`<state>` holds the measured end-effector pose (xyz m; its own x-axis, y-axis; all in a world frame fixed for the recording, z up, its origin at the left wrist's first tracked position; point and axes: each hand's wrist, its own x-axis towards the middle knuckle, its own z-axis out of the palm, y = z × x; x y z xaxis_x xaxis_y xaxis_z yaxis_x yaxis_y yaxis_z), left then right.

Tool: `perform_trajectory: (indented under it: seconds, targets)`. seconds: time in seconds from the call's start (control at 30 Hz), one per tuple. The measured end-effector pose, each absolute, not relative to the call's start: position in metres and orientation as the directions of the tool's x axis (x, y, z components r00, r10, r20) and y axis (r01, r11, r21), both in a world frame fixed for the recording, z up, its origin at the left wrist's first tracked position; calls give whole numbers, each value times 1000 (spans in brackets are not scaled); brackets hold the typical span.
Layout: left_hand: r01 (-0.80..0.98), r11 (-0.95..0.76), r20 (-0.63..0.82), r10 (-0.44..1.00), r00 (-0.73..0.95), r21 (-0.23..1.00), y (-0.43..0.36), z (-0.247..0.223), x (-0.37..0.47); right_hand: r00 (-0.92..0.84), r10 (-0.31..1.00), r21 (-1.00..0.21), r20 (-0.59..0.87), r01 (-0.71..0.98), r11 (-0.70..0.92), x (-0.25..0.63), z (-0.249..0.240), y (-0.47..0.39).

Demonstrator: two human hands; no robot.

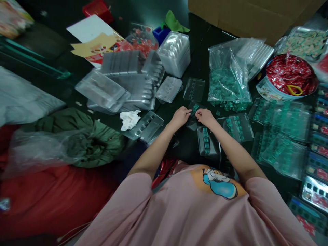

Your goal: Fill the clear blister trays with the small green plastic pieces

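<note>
Head view: left grip (181, 116) and right grip (205, 117) pinch a clear tray (200, 106) with translucent green pieces (195, 106).

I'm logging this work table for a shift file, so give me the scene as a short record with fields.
Left hand: fingers at a clear tray with green pieces
Right hand: fingers at the same tray, opposite side
Grip: too small to tell
Nearest the person: filled tray, one row of green pieces
Beyond, right: plastic bag of green pieces; round tin of red packets
Beyond, left: stacked clear trays
Far edge: cardboard box
</note>
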<state>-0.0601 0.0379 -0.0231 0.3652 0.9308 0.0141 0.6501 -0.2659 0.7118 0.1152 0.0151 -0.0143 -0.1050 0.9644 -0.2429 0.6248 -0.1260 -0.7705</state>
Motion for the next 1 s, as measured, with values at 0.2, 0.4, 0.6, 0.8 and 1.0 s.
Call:
perform_trajectory:
  seconds: [0.2, 0.4, 0.6, 0.8, 1.0]
  targets:
    - [617, -291, 83, 936, 343, 731, 34, -21, -58, 63, 998, -497, -21, 865, -65, 170, 5, 5]
    - [622, -375, 114, 901, 418, 687, 33, -25, -53, 82, 991, -258, -105, 960, -107, 194, -4, 2]
    - [619, -356, 100, 907, 408, 700, 31, -27, -52, 84, 988, -285, -132, 951, -118, 192, -12, 5]
    - [659, -264, 59, 947, 316, 704, 32, -34, -45, 80, 996, -651, -41, 754, -87, 186, -15, 8]
    - [623, -291, 109, 943, 313, 726, 27, -15, -44, -47, 971, -972, -233, 43, -231, 157, -11, 5]
